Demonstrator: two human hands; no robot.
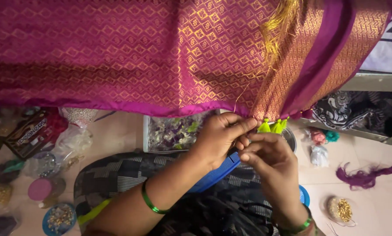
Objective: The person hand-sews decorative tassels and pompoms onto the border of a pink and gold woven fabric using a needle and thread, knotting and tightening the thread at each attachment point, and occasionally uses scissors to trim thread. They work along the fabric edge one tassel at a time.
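Observation:
A magenta silk cloth [130, 52] with a gold woven pattern hangs across the top of the view. My left hand [220, 135] pinches its lower hem, right beside small yellow-green tassels [272, 126] fixed to the edge. Just below, my right hand [266, 159] has its fingers closed together near the same spot, seemingly on a fine thread or needle too small to make out. A green bangle [150, 202] circles my left wrist. Loose gold threads [277, 26] trail down the cloth above the tassels.
A blue plastic piece [215, 175] lies on my lap under the hands. A clear box of purple and green bits [174, 133] sits on the floor ahead. Bead containers [58, 217] and packets lie left; a purple thread bundle [366, 175] and gold beads [342, 209] lie right.

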